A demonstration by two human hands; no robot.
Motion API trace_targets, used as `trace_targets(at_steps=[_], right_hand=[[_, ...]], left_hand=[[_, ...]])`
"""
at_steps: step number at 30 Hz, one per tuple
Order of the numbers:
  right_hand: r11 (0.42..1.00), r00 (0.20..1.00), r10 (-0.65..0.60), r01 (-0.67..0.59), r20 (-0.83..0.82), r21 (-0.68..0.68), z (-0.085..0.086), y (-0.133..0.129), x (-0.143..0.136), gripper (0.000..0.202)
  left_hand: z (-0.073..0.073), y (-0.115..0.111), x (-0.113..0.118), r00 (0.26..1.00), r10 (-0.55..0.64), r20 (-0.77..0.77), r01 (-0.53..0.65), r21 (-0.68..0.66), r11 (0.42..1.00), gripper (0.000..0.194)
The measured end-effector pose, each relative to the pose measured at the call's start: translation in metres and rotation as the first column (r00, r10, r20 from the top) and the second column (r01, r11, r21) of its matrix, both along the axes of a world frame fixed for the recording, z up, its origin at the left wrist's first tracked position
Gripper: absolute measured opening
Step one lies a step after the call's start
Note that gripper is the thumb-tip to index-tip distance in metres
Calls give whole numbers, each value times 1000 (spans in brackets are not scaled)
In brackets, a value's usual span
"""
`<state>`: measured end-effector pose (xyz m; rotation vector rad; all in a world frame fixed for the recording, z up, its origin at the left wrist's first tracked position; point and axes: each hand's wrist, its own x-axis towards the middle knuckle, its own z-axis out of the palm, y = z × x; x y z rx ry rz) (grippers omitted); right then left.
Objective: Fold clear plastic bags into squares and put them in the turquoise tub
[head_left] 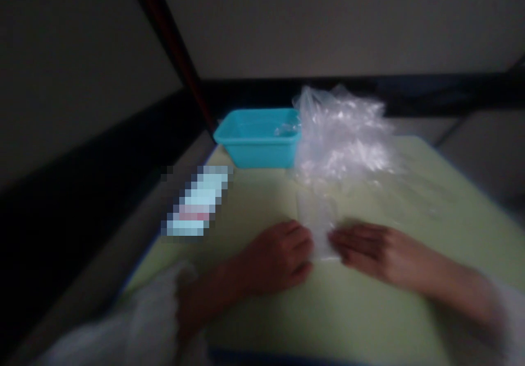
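A small flat clear plastic bag (318, 221) lies on the yellow-green tabletop between my two hands. My left hand (283, 256) has its fingers curled at the bag's left edge, closed on it as far as the blur shows. At the right edge, my right hand (369, 248) rests with fingers stretched out, their tips touching the plastic. Just beyond the bag rises a large loose heap of clear plastic bags (348, 136), crumpled and shiny.
A turquoise plastic basin (258, 152) stands at the back of the table (262, 322), against the heap's left side, with some clear plastic inside. Near the left edge lies a pixelated, bright phone-shaped object (199, 202). Walls close in behind and to the left.
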<state>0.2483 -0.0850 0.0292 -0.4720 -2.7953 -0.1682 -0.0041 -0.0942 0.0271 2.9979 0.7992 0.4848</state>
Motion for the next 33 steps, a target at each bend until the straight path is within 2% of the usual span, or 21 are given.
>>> trace_targets(at_steps=[6, 10, 16, 20, 25, 28, 33], right_hand=[[985, 999, 29, -33, 28, 168, 1, -11, -6, 19], [977, 1000, 20, -23, 15, 210, 4, -16, -12, 20], [992, 999, -47, 50, -26, 113, 0, -10, -9, 19], [995, 994, -98, 99, -46, 21, 0, -6, -8, 19], [994, 993, -97, 94, -68, -49, 4, -6, -11, 17], [994, 993, -89, 85, -74, -65, 5, -7, -12, 16], [996, 996, -69, 65, -63, -67, 3, -6, -14, 18]], left_hand=[[2, 0, 1, 1000, -23, -3, 23, 28, 999, 14], [1, 1, 0, 1000, -27, 12, 27, 2, 1000, 14], [-2, 1, -1, 999, -8, 48, 12, -67, 998, 16], [-2, 1, 0, 997, 4, 71, 0, -52, 999, 15], [-3, 3, 2, 999, 16, 30, -14, -50, 999, 19], [-2, 3, 1, 997, 34, 71, -30, -60, 998, 20], [-3, 1, 0, 992, -22, 121, 21, 8, 1000, 20]])
